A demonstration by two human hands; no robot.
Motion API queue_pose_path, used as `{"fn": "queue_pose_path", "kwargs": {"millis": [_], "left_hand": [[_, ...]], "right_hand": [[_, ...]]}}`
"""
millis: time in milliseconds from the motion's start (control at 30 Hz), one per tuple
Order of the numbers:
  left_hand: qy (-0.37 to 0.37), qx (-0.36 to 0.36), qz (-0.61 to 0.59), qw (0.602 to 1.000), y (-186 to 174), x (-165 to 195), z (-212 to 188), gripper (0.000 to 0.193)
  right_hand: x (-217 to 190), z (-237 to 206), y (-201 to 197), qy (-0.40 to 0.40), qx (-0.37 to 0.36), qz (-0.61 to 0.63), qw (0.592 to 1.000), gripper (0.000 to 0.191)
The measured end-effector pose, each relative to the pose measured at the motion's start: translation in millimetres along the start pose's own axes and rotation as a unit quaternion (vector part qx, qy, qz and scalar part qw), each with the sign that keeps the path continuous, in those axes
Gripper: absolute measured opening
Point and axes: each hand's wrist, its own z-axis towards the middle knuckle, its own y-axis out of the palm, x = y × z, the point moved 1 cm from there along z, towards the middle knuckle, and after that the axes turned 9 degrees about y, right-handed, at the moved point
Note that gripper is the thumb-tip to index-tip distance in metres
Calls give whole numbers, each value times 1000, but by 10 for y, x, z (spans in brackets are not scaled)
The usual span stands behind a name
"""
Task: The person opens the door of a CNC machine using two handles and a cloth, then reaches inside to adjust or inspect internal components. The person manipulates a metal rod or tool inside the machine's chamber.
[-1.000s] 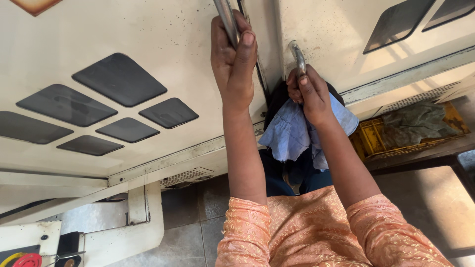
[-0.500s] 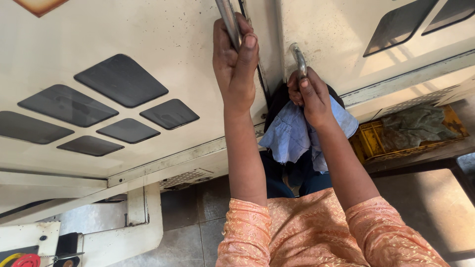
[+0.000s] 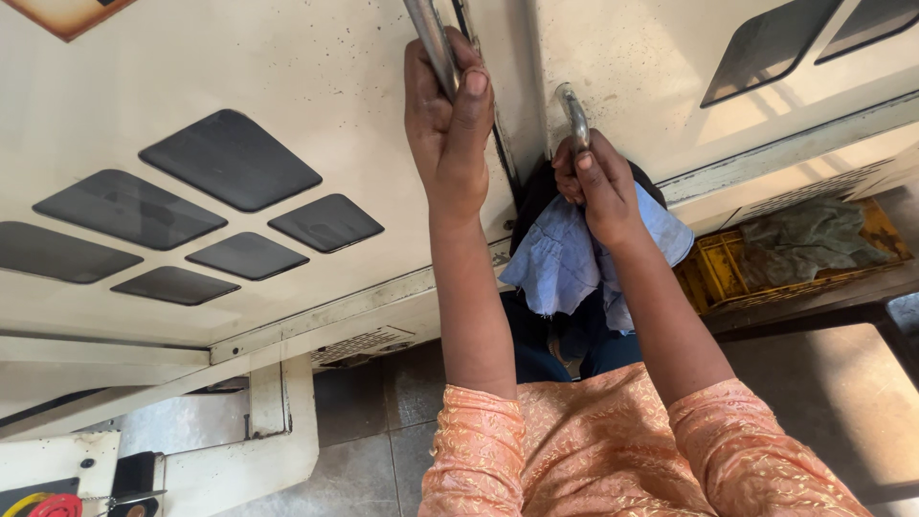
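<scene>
Cream-white vehicle body panel [image 3: 239,86] fills the upper view, speckled with grime, with dark lozenge-shaped insets [image 3: 230,172] left of the door seam [image 3: 498,153], which serves as landmark; tiled floor [image 3: 383,412] below.

Item: left hand [image 3: 445,124], just left of the seam; fingers wrapped tight round a metal grab bar [image 3: 431,38], thumb laid along it.

Item: right hand [image 3: 598,182], just right of the seam; closed on a second, shorter metal handle [image 3: 574,115] and on a pale blue cloth [image 3: 565,258] that hangs beneath the palm, bunched against the handle's lower end.

Item: yellow crate [image 3: 718,278] with a grey-green rag [image 3: 804,239], well right of the seam, under the panel's lower edge.

Progress, as judged: the cloth is applied to the right handle only; both bars show metal shine, but the panel around the seam remains spotted, so wiping looks partly done at most; whether the left bar has been cleaned cannot be told.
</scene>
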Motion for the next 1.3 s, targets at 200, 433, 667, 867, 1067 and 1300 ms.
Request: {"fn": "queue_pose_path", "kwargs": {"millis": [200, 433, 667, 867, 1067, 1300], "left_hand": [[-6, 8, -2, 1000, 8, 1, 5, 24], [-2, 1, 4, 1000, 21, -4, 12, 18], [1, 2, -2, 1000, 29, 1, 12, 17], [6, 3, 3, 1000, 15, 7, 19, 20], [-3, 13, 4, 1000, -25, 9, 3, 23], [-2, 15, 9, 1000, -80, 39, -9, 25]], "right_hand": [[-4, 7, 3, -3, 0, 0, 1000, 46], [2, 14, -31, 1, 1, 7, 1000, 44], [7, 15, -35, -3, -1, 7, 1000, 45], [-20, 20, -22, -7, -4, 0, 1000, 45], [-16, 19, -33, -8, -5, -4, 1000, 45], [18, 20, -50, -3, -2, 1, 1000, 45]]}}
